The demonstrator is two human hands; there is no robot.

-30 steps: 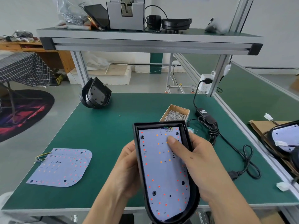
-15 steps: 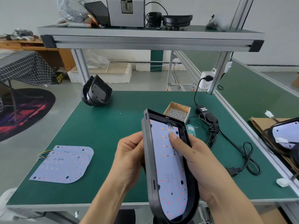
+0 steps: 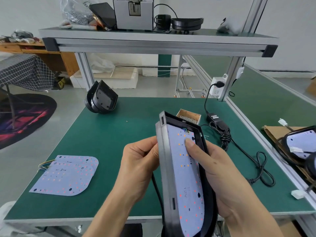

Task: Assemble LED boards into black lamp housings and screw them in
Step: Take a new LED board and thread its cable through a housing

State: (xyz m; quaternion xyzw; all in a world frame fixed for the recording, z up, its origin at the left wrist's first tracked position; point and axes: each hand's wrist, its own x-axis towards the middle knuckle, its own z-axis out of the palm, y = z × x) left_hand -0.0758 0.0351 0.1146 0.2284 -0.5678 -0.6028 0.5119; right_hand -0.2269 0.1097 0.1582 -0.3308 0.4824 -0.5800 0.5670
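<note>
We see a black lamp housing point(image 3: 165, 170) held up above the near edge of the green table point(image 3: 106, 134), tilted so its left side wall faces us and its open face turns to the right. A pale LED board point(image 3: 188, 182) lies inside it, with a few coloured wires at its far end. The left hand point(image 3: 138, 170) holds the housing by its left wall, its grip closed with fingers curled behind. The right hand point(image 3: 213, 170) wraps the right rim from beneath, its grip also closed on the housing, and its thumb point(image 3: 190, 144) presses on the upper part of the board.

On the table to the left lies a small stack of loose LED boards point(image 3: 66, 175) with wires at their far left corner. At the far left corner of the table a second black housing point(image 3: 102, 98) leans on its edge. Just beyond the held housing stands a small cardboard box of screws point(image 3: 189, 116), and to its right a black power adapter point(image 3: 214, 118) with a coiled cable point(image 3: 256, 165).
</note>
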